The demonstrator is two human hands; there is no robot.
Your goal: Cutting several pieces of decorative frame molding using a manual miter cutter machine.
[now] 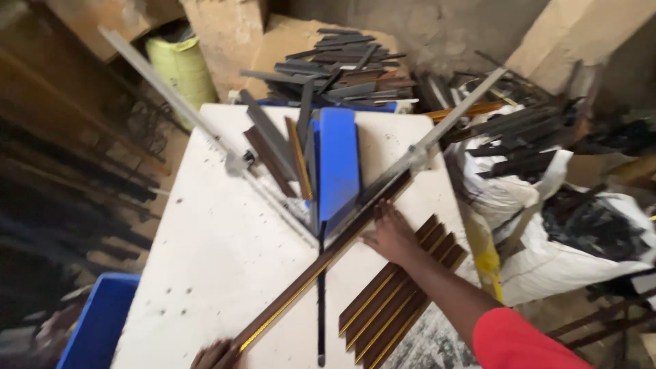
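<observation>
right hand (391, 232) flat, fingers spread on long brown moulding strip (321, 263); left hand (213, 355) grasping its near end

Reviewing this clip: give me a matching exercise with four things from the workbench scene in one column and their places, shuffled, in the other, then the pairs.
Things:
1. long moulding strip
2. stack of brown strips
3. blue bin
4. white sack

Places:
A. on the floor right of the table
B. beside the table's lower left corner
C. diagonal across the table, under both hands
D. under the right forearm

Pairs: 1-C, 2-D, 3-B, 4-A
</observation>
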